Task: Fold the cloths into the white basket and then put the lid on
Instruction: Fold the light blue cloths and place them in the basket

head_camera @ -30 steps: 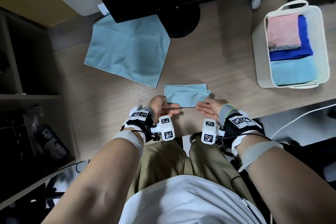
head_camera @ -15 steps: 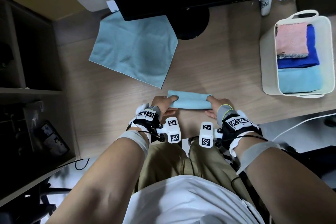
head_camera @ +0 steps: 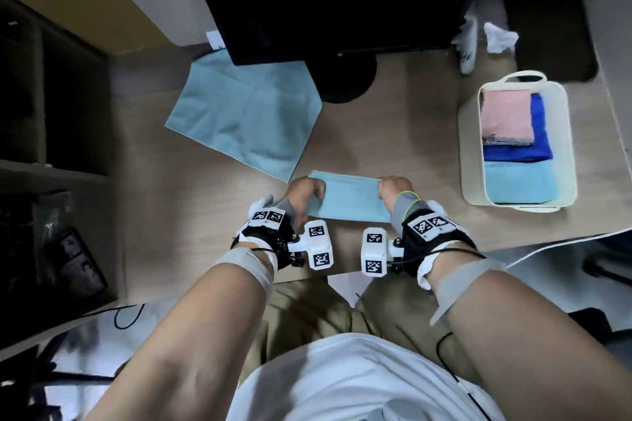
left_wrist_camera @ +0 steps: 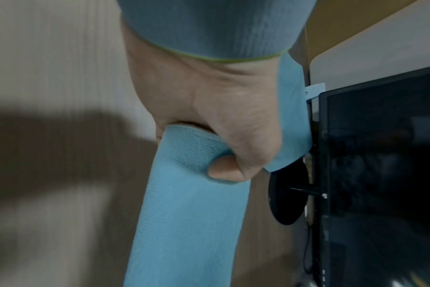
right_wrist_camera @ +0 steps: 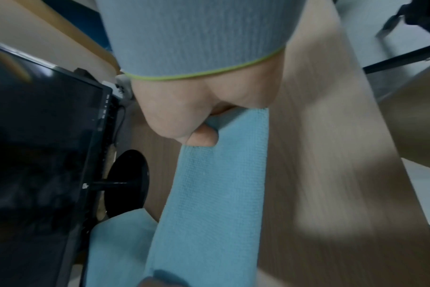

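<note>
Gripping the folded light-blue cloth [head_camera: 349,196] at both ends over the table [head_camera: 393,133], left hand [head_camera: 304,193] and right hand [head_camera: 395,190] curled round it, probably lifted a bit. White basket [head_camera: 472,147] sitting off right, three folded cloths inside.

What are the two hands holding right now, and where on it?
Both hold the folded light blue cloth: the left hand grips its left end, the right hand its right end, each with thumb and curled fingers pinching the short edge.
</note>
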Demonstrator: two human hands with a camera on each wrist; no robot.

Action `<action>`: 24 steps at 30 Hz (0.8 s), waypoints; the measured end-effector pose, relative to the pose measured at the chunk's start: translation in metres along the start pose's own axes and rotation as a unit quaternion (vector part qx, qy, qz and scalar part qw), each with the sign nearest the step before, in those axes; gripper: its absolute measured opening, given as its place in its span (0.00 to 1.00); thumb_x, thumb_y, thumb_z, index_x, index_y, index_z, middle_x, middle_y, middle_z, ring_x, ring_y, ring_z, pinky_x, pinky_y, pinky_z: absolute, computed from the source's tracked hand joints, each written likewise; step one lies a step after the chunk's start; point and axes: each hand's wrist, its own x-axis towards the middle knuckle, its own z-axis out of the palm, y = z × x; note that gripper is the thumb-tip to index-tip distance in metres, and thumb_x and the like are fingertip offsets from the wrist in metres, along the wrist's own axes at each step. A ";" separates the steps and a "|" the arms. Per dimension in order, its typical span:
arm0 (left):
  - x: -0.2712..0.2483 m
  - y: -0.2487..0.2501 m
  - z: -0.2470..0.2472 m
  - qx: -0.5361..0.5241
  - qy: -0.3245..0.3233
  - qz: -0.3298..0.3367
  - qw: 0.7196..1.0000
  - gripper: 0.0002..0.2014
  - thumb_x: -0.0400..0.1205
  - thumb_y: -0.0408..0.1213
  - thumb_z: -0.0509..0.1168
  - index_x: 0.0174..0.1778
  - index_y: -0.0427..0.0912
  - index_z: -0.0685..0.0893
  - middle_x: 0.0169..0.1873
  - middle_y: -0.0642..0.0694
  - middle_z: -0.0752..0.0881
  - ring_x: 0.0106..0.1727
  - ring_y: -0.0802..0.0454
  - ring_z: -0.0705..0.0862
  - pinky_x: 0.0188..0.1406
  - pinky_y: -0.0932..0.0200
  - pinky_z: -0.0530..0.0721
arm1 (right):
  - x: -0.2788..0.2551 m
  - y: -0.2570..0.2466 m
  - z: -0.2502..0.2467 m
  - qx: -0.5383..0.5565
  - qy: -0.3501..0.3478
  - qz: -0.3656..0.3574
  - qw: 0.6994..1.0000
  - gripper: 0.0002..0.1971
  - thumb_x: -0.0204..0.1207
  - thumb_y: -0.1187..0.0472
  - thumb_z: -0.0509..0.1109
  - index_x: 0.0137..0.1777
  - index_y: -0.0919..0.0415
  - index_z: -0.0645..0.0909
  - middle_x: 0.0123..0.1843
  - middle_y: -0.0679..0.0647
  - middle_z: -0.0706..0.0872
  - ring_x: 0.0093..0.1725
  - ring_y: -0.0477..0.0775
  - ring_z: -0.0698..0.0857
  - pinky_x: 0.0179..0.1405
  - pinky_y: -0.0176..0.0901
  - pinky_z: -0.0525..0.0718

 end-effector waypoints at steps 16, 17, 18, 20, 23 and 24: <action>-0.046 0.027 0.229 -0.131 0.143 0.185 0.963 0.10 0.78 0.31 0.63 0.55 0.38 0.81 0.44 0.43 0.85 0.40 0.49 0.83 0.42 0.55 0.84 | 0.057 0.102 -0.199 0.123 0.036 -0.126 0.984 0.11 0.72 0.61 0.65 0.48 0.65 0.85 0.42 0.57 0.83 0.46 0.55 0.80 0.37 0.35 0.76; -0.049 0.032 0.240 -0.112 0.142 0.196 0.964 0.13 0.78 0.31 0.64 0.58 0.36 0.81 0.46 0.42 0.86 0.42 0.50 0.84 0.43 0.56 0.84 | 0.058 0.110 -0.209 0.141 0.051 -0.118 0.982 0.10 0.73 0.63 0.65 0.51 0.62 0.85 0.45 0.57 0.84 0.47 0.56 0.81 0.38 0.35 0.74; -0.051 0.037 0.253 -0.083 0.140 0.202 0.966 0.14 0.78 0.32 0.64 0.60 0.36 0.81 0.49 0.41 0.87 0.45 0.49 0.85 0.46 0.56 0.85 | 0.060 0.120 -0.220 0.151 0.066 -0.106 0.980 0.10 0.75 0.63 0.66 0.54 0.60 0.85 0.47 0.57 0.84 0.48 0.57 0.83 0.40 0.37 0.74; -0.050 0.043 0.272 -0.032 0.134 0.212 0.968 0.12 0.78 0.32 0.65 0.57 0.37 0.83 0.51 0.40 0.88 0.49 0.46 0.86 0.52 0.53 0.86 | 0.065 0.135 -0.234 0.142 0.092 -0.095 0.981 0.05 0.73 0.61 0.67 0.47 0.57 0.82 0.45 0.56 0.82 0.45 0.57 0.81 0.42 0.41 0.75; -0.040 0.048 0.294 0.034 0.135 0.213 0.967 0.04 0.74 0.34 0.70 0.43 0.44 0.84 0.46 0.41 0.90 0.46 0.45 0.86 0.50 0.51 0.86 | 0.072 0.153 -0.252 0.164 0.120 -0.081 0.976 0.02 0.71 0.62 0.68 0.38 0.57 0.78 0.42 0.55 0.78 0.44 0.55 0.78 0.43 0.41 0.73; -0.037 0.051 0.300 0.057 0.135 0.213 0.966 0.04 0.72 0.36 0.72 0.41 0.45 0.84 0.43 0.42 0.90 0.44 0.45 0.86 0.47 0.53 0.85 | 0.074 0.159 -0.258 0.158 0.124 -0.073 0.977 0.02 0.73 0.63 0.68 0.44 0.58 0.82 0.44 0.55 0.80 0.46 0.55 0.80 0.44 0.40 0.73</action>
